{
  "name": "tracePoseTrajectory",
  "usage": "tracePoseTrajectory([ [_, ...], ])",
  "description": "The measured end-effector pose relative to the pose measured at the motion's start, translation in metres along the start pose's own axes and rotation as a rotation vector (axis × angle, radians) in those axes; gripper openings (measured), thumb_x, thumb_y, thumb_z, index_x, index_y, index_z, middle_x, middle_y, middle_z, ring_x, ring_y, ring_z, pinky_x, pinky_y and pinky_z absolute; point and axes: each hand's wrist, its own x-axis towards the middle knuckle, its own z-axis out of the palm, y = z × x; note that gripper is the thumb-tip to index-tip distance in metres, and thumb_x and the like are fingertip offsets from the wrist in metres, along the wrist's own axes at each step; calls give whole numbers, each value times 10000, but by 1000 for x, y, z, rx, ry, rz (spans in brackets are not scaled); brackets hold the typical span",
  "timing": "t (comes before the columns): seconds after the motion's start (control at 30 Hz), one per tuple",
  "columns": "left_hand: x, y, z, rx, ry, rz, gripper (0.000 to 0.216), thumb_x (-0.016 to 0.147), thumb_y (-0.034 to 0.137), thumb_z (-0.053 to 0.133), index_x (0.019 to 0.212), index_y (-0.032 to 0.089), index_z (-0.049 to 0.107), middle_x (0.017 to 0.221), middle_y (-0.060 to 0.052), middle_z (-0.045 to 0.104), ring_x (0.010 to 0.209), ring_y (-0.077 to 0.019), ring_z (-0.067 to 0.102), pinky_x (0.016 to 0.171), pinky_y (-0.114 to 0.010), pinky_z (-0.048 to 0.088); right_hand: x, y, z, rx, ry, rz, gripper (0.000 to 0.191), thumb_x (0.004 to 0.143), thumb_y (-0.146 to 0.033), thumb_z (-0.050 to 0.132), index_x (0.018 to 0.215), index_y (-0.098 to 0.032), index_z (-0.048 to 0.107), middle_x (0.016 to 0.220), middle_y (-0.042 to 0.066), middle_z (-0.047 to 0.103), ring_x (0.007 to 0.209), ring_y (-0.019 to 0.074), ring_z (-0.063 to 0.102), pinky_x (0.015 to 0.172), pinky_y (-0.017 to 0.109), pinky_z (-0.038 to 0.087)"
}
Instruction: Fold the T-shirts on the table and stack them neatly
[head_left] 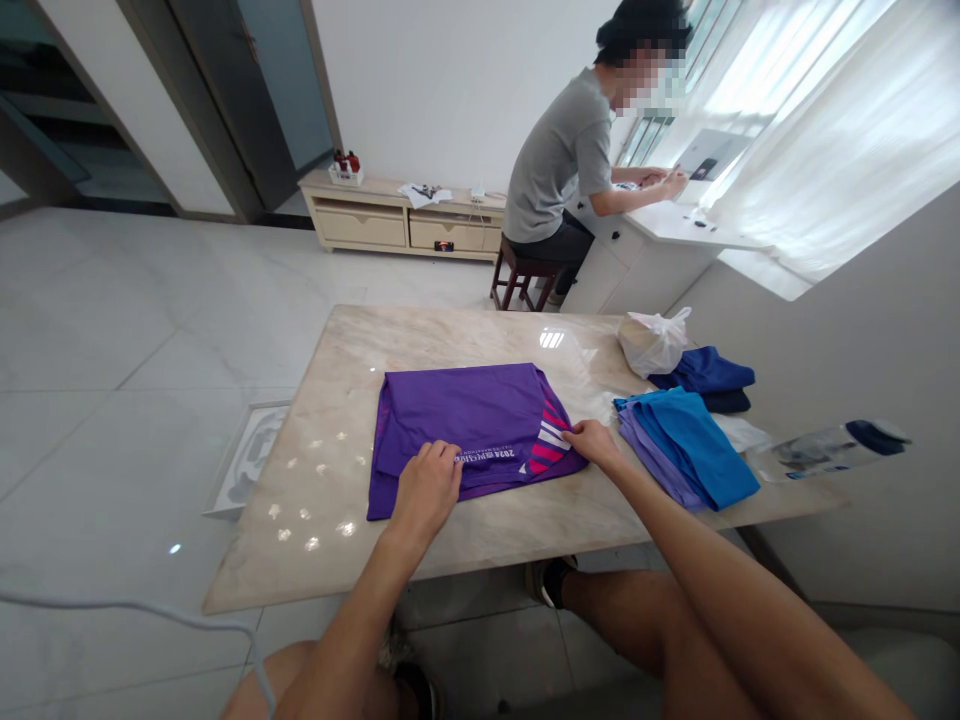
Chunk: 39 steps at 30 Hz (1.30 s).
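purple shirt (465,420), under both hands, left hand (427,485), right hand (592,442)

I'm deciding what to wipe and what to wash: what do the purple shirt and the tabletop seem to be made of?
The purple shirt is probably a thin synthetic sports knit: it lies smooth with a faint sheen and printed stripes, though the fibre is unsure. The tabletop looks like polished marble or similar stone, with beige veining and sharp light reflections.

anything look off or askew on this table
Only the bottle stands out: it lies on its side at the right edge of the table. The purple shirt lies flat, slightly skewed to the table edge, gripped by the left hand and right hand. The blue stack looks neat.
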Motion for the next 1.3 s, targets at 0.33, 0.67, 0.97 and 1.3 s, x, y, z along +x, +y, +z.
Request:
tracePoseTrajectory([
  [0.33, 28, 39, 21, -153, 22, 71, 265, 1087, 203, 592, 1327, 212, 705, 1310, -78, 771, 1251, -252, 690, 1106, -379, 552, -16, -32, -3, 155, 26, -98, 111, 929, -289, 800, 939, -182, 829, 849, 54, 837, 800, 188, 768, 619, 228, 422],
  [0.67, 51, 77, 81, 63, -74, 142, 632, 1120, 422, 539, 1660, 95, 514, 1761, -213, 474, 1645, -369, 433, 1343, -489, 386, -18, -21, -7, 136, 18, -116, 118, 942, -277, 777, 925, -201, 866, 874, 76, 845, 861, 208, 782, 650, 235, 426],
  [0.97, 47, 72, 84, 272, -116, -28, 607, 1145, 474, 443, 1681, 207, 542, 1767, -199, 471, 1598, -491, 448, 1208, -678, 479, -19, -3, -8, 90, 6, -89, 183, 946, -278, 705, 896, -204, 865, 923, 95, 847, 899, 231, 777, 635, 248, 399],
  [1.3, 33, 54, 77, 195, -176, 45, 613, 1090, 359, 578, 1681, 205, 532, 1759, -207, 479, 1628, -465, 438, 1267, -641, 462, -10, 14, 6, 128, -77, -9, 390, 998, -483, 745, 770, -178, 831, 722, 83, 780, 773, 237, 746, 584, 264, 378],
])
